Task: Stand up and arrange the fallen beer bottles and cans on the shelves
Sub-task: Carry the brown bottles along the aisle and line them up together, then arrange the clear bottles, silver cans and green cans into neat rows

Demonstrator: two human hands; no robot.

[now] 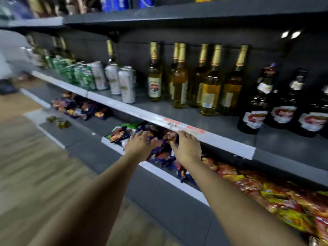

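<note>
Grey store shelves [195,118] run from far left to near right above a wood floor [26,166], and the view is blurred. On the middle shelf all the drinks stand upright, long axes vertical and necks or tops pointing up: green cans [83,77] at the far left, white cans [124,84] beside them, clear bottles [179,77] of amber liquid with gold-foil necks in the centre, and dark bottles [253,107] with red-and-white labels at the right. None of these touches a finger; they stand above and behind both hands, the white cans up and left of the left hand [139,145], the clear bottles above the right hand [188,148]. Both bare arms reach forward and slightly down, side by side, palms down. The left hand's fingers are spread and relaxed over blue snack packs [159,153] on the lower shelf. The right hand's fingers are loosely together, their tips at the white front strip [177,125] of the middle shelf, thumb angled down toward the packs; whether it touches them cannot be told. Neither hand holds anything. Red and yellow packs [284,206] fill the lower shelf at the right.
</note>
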